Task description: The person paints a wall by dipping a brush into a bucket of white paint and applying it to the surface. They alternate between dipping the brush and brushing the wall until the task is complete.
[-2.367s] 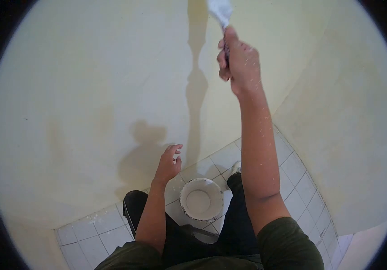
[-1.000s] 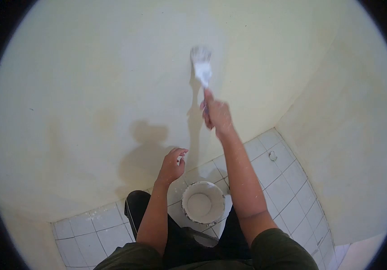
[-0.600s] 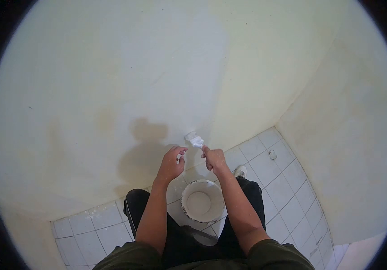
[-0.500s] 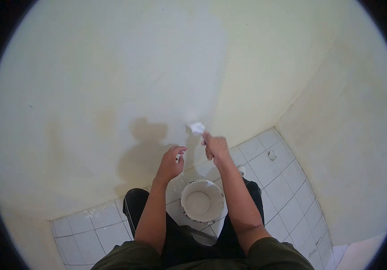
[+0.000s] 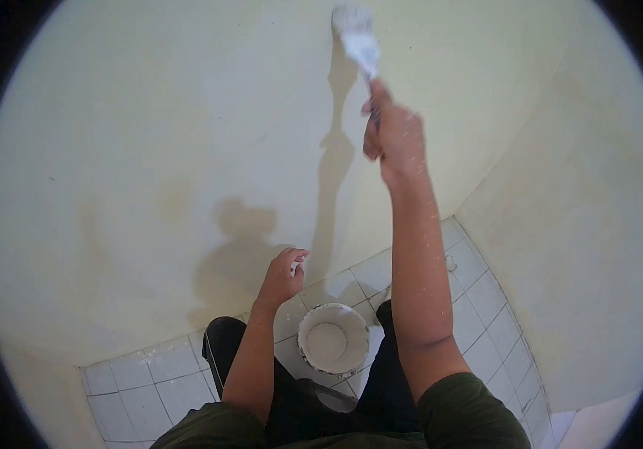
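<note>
Up the wall [image 5: 261,97] since the last frame, above the tiled floor [image 5: 134,374] and the bucket [image 5: 353,329] near its wall-side edge, my right hand [image 5: 402,138] has swept the gripped brush [image 5: 363,49]; my left hand [image 5: 282,278] is half-curled, empty; mid-stroke, I'd judge, needing even pressure next.

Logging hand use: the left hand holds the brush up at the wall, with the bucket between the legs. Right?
Wrong hand: the head view shows the right hand holding the brush up at the wall, bucket between the legs.
</note>
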